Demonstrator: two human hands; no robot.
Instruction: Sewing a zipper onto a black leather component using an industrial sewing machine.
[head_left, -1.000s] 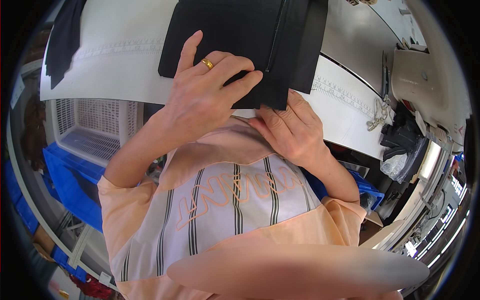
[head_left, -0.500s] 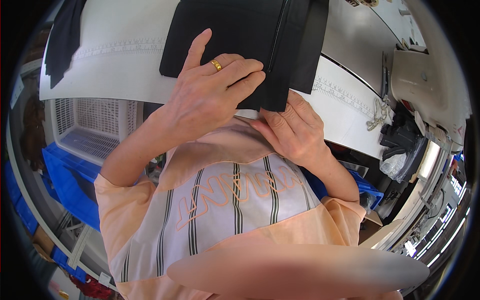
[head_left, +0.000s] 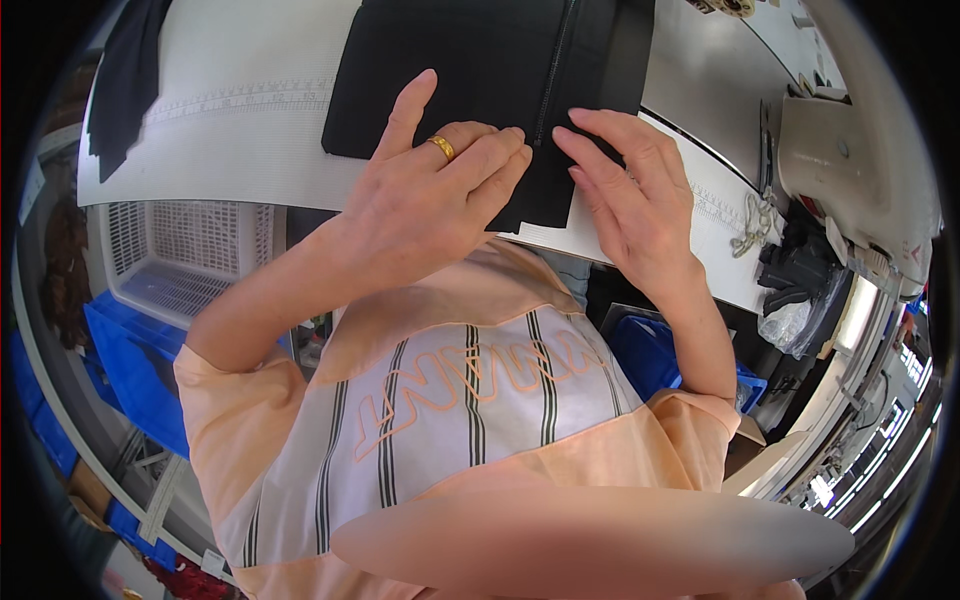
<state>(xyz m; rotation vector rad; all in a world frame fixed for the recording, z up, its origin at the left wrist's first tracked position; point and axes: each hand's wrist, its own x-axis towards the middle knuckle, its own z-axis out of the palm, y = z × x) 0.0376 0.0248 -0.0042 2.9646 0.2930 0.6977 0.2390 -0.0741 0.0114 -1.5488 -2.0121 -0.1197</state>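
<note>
A black fabric piece [head_left: 430, 40] with a long zipper [head_left: 550, 75] lies on the white measuring board [head_left: 230, 140]. My left hand [head_left: 420, 210], wearing a gold ring, presses on the fabric left of the zipper's lower end; three fingers are bent and close together, the little finger is raised apart, and the thumb is hidden. My right hand [head_left: 640, 190] is open, fingers apart and slightly bent, over the fabric's right part just right of the zipper.
A black cloth [head_left: 120, 100] lies at far left. A white basket [head_left: 118, 240] and blue bin [head_left: 125, 370] sit below the board's left side. Scissors [head_left: 765, 140], white cord [head_left: 750, 230], black items with plastic bags [head_left: 790, 325] and a beige machine [head_left: 840, 150] are at right.
My right hand has left the fabric's near edge and moved up over it, fingers spreading. My left hand has shifted slightly right, and the fabric slightly toward me.
</note>
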